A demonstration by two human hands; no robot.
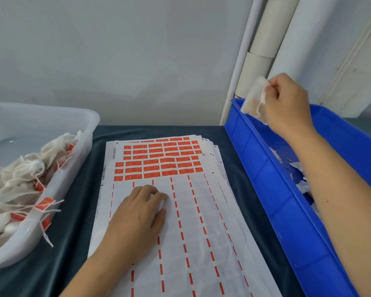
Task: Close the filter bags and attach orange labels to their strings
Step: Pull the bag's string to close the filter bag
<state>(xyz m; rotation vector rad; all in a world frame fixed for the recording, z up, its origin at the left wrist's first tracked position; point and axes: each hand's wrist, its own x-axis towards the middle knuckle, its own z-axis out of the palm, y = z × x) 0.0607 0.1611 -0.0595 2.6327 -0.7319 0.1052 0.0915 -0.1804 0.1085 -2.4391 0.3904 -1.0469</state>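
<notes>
Fingers of the right hand (287, 103) pinch a white filter bag (254, 99), lifted above the far end of the blue bin (287, 189) that lies under that forearm. Left hand (137, 217) rests palm-down on the label sheet (201, 232), fingers loosely curled, holding nothing. Orange labels (154, 166) fill the rows just beyond its fingertips. Off to its left, a translucent tub (58, 189) holds finished bags (19, 179) with labelled strings, on the dark-covered table (73, 243).

Grey wall (116, 50), white pipes (263, 39), dark tablecloth (77, 211).
</notes>
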